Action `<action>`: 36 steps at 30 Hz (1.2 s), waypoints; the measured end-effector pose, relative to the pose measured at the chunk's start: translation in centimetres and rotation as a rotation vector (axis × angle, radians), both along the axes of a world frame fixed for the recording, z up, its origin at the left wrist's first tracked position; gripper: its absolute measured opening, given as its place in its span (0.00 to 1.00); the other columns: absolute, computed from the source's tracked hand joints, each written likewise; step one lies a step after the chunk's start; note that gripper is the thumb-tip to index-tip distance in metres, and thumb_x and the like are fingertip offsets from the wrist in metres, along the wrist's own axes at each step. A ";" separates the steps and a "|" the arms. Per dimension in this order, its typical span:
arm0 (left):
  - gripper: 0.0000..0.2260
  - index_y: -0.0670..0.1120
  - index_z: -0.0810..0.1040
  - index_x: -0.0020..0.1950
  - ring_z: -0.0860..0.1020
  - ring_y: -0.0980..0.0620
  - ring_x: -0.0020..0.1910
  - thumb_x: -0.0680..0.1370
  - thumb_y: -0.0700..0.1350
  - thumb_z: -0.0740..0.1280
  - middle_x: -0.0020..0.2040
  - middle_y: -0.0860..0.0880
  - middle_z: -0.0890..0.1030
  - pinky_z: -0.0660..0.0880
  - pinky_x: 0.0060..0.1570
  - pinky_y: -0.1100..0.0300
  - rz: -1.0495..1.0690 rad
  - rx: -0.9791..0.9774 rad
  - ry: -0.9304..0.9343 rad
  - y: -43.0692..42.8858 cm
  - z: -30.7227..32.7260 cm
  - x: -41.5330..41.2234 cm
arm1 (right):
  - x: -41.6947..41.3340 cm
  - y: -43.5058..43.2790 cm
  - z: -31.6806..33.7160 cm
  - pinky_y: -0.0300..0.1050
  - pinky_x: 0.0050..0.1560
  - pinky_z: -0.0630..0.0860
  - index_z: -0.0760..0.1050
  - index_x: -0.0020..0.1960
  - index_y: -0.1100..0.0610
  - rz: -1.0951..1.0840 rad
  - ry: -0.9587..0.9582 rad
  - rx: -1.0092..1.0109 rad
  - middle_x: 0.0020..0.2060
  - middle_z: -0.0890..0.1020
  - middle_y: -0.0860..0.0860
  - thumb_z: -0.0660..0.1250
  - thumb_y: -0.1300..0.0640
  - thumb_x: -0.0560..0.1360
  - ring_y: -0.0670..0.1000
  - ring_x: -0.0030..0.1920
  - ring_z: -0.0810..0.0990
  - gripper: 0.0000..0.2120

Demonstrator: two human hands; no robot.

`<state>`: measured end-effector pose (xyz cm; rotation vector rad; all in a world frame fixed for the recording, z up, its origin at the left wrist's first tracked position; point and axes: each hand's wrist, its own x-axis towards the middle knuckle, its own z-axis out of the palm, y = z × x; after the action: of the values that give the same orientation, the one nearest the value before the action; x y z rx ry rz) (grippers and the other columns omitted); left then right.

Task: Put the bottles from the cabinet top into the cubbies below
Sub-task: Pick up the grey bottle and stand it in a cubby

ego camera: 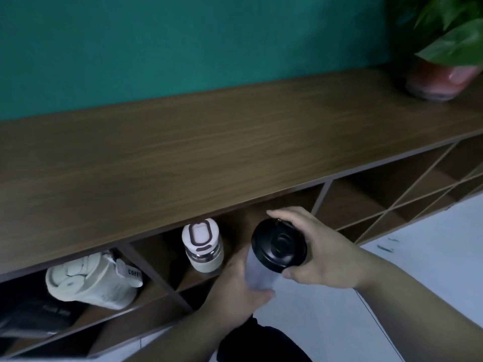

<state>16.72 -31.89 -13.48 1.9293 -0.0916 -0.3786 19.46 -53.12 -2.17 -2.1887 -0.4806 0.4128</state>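
Observation:
A translucent shaker bottle (257,273) with a black lid (279,245) hangs just in front of the cabinet's cubbies, below the wooden top (209,142). My left hand (243,288) grips its body from underneath. My right hand (318,252) wraps around the lid from the right. A white-capped glass bottle (202,248) stands in the cubby just left of the shaker. A cream coffee cup (91,280) lies tilted in the far-left cubby. No bottle is visible on the cabinet top.
A potted green plant (439,74) stands on the cabinet top at the far right. Cubbies with diagonal dividers (407,194) run to the right. A dark item (34,314) lies under the cream cup. Pale floor (405,270) spreads on the right.

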 end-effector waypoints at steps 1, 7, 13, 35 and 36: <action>0.36 0.67 0.72 0.69 0.79 0.61 0.67 0.67 0.47 0.82 0.66 0.59 0.81 0.78 0.68 0.48 0.029 0.020 -0.016 -0.6 -0.6 0.8 | 0.4 0.4 -1.0 0.37 0.67 0.71 0.59 0.77 0.37 -0.006 0.011 0.003 0.70 0.61 0.32 0.81 0.51 0.64 0.35 0.71 0.67 0.48; 0.31 0.57 0.74 0.68 0.82 0.53 0.61 0.66 0.58 0.77 0.62 0.54 0.82 0.80 0.62 0.51 0.131 0.183 -0.080 -4.0 -3.8 4.6 | 2.7 2.1 -6.7 0.31 0.60 0.68 0.47 0.80 0.40 -0.363 0.054 0.126 0.72 0.59 0.35 0.84 0.50 0.62 0.36 0.68 0.64 0.60; 0.35 0.51 0.73 0.74 0.79 0.53 0.62 0.68 0.60 0.72 0.64 0.53 0.80 0.73 0.55 0.62 0.214 0.334 -0.116 -4.7 -6.3 6.7 | 5.6 2.5 -9.0 0.47 0.66 0.76 0.55 0.79 0.43 -0.359 -0.020 0.041 0.73 0.67 0.42 0.84 0.48 0.59 0.43 0.70 0.70 0.57; 0.39 0.48 0.67 0.77 0.77 0.43 0.67 0.70 0.47 0.82 0.67 0.45 0.80 0.73 0.57 0.57 0.284 0.284 0.009 -4.0 -7.5 7.7 | 9.0 0.9 -10.0 0.52 0.68 0.74 0.68 0.73 0.52 -0.158 0.043 0.095 0.64 0.74 0.47 0.85 0.56 0.60 0.48 0.67 0.76 0.46; 0.39 0.48 0.67 0.77 0.76 0.43 0.68 0.70 0.48 0.82 0.68 0.44 0.79 0.73 0.58 0.57 0.279 0.289 0.001 -4.0 -7.4 7.7 | 9.1 0.8 -10.1 0.53 0.68 0.74 0.68 0.73 0.53 -0.155 0.048 0.094 0.64 0.74 0.47 0.85 0.57 0.60 0.48 0.67 0.76 0.46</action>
<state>24.43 -35.94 -20.91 2.1896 0.2439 -0.2139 28.52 -52.27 -12.25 -2.1026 -0.2963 0.3503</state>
